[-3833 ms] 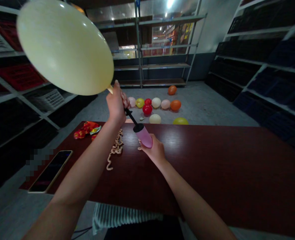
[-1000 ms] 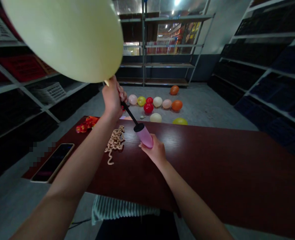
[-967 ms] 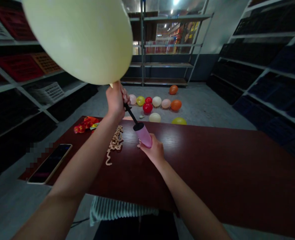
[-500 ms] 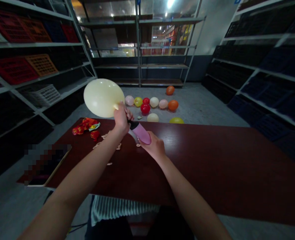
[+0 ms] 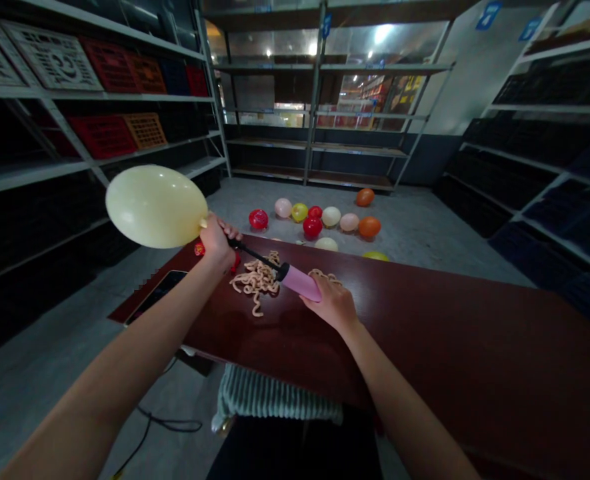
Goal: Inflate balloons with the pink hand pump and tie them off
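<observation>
A pale yellow balloon (image 5: 155, 205), large and inflated, hangs to the left over the table's far edge. My left hand (image 5: 217, 243) is closed around its neck, together with the black end of a balloon pump. From there a thin black rod runs down to the pump's pink barrel (image 5: 302, 283). My right hand (image 5: 332, 301) is wrapped around the lower end of that barrel. Beneath the rod lies a pile of long, wavy beige pieces (image 5: 257, 280); a few more show behind my right hand.
The dark red table (image 5: 425, 333) carries a tablet-like device (image 5: 157, 293) and a red wrapper (image 5: 199, 249), partly hidden by my left arm. Several balloons, including a red one (image 5: 313, 227) and an orange one (image 5: 369, 227), lie on the floor beyond. Shelves with crates (image 5: 145, 130) line the sides.
My hands have moved apart, and the pump's black rod is now drawn out of the pink barrel. The balloon and left hand have shifted left. The view has turned left, showing more beige pieces.
</observation>
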{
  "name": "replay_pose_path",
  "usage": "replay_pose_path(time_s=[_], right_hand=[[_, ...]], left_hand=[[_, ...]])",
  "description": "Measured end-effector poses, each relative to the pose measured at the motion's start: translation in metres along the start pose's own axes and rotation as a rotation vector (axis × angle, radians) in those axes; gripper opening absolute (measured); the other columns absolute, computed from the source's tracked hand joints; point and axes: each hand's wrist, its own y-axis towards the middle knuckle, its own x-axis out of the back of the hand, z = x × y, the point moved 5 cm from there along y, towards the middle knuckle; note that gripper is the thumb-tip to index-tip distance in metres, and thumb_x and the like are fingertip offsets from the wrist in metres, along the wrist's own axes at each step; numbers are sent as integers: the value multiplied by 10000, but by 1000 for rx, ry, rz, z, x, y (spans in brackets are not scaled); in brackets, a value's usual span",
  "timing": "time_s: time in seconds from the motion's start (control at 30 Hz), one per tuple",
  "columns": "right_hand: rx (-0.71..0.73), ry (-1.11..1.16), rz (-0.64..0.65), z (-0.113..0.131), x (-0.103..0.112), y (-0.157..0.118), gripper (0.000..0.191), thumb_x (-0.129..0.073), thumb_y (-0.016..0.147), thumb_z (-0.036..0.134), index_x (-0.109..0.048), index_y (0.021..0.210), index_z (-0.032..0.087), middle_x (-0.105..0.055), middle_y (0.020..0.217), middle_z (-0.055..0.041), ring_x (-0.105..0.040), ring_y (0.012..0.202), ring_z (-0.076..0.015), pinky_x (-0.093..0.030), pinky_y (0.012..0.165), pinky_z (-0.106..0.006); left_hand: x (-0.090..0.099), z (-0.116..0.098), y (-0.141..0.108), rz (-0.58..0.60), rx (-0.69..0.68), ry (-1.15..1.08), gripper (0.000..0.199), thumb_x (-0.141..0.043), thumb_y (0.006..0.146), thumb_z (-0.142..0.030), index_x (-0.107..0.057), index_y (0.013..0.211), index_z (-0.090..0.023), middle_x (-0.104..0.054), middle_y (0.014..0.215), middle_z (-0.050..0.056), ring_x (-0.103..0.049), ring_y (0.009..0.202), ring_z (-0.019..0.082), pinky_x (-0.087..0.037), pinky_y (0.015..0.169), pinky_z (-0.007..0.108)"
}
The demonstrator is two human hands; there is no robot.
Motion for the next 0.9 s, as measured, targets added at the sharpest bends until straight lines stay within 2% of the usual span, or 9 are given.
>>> replay_pose_path(time_s=[0.13,0.23,0.3,0.43,0.57,0.67,0.73,0.8,0.9], right_hand=[[23,33,-56,3,0,0,400,-695,880,417,-645,1195,174,-769,1111,-124,-736,932,-236,-507,953,-344],[-38,79,-84,-1,-1,1,399,-704,869,433,-650,1165,172,-770,1091,-128,-737,916,-239,-523,914,-338],[-116,140,-86,-9,-1,-1,391,-698,865,421,-648,1165,176,-772,1072,-118,-739,923,-246,-536,863,-326],[-333,302,-64,-34,0,-8,393,-714,818,420,-642,1144,211,-778,973,-59,-748,828,-240,-539,712,-298],[-502,407,-70,-49,-1,-11,360,-699,807,455,-633,1086,236,-769,915,-29,-745,772,-242,-521,656,-295],[-600,440,-95,-52,-3,-11,353,-684,808,465,-623,1079,248,-768,898,-17,-744,766,-241,-514,652,-295],[-651,430,-87,-53,-4,-11,349,-686,800,464,-623,1074,257,-766,874,-6,-742,763,-240,-505,648,-291],[-675,389,-49,-54,-4,-11,347,-691,795,460,-629,1073,260,-766,864,-2,-742,761,-241,-488,637,-286],[-638,262,15,-58,1,-9,391,-703,796,471,-644,1115,253,-777,907,-17,-739,767,-243,-458,626,-282]], left_hand=[[-10,-31,3,-20,-37,28,433,-431,1034,-254,-300,626,-196,-254,456,-79,-265,331,67,-271,377,211],[-39,-37,-5,50,-103,51,472,-418,1068,-333,-295,633,-197,-253,442,-80,-257,326,62,-247,375,206],[-68,-31,-15,149,-161,76,502,-422,1077,-380,-300,624,-201,-259,429,-75,-258,327,62,-243,376,213],[-121,8,-37,304,-217,112,552,-473,1058,-463,-307,595,-212,-258,396,-66,-246,321,69,-229,367,228],[-148,72,-51,396,-172,170,585,-630,958,-533,-339,563,-213,-307,386,-64,-287,308,66,-245,354,219],[-150,124,-58,488,-113,260,588,-634,948,-533,-378,525,-214,-328,355,-52,-329,294,76,-274,342,208],[-145,148,-61,502,-87,305,586,-603,974,-499,-383,513,-214,-336,346,-46,-338,286,78,-273,333,203],[-137,158,-62,498,-66,288,579,-573,998,-463,-381,511,-213,-341,350,-45,-336,284,79,-271,329,204],[-126,157,-61,484,-9,208,566,-561,1006,-462,-384,531,-209,-329,365,-57,-317,288,75,-262,325,203]])
